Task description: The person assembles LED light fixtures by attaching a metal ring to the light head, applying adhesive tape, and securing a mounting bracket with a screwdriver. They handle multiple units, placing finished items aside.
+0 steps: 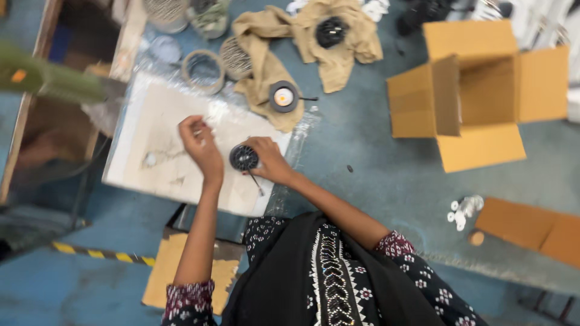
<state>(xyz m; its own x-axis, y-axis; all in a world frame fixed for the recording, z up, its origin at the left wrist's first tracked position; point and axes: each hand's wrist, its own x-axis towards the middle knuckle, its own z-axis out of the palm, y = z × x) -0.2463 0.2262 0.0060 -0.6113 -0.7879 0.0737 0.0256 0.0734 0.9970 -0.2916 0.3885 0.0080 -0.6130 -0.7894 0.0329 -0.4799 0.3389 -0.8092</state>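
The left hand (199, 145) is hovering raised over the white board (151, 157), fingertips pinching something too small to tell. Just right of it, the right hand (270, 160) is gripping the black finned disc (244, 157) against the board.

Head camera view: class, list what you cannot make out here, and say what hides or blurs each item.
- Whatever the left hand pinches: too small, hidden by its fingers.
- Underside of the black round finned part: covered by the right hand and the white board.
- Inside of the open cardboard box: its floor is shadowed and screened by a flap.
- Green shape at left: motion-blurred, cut by the edge.
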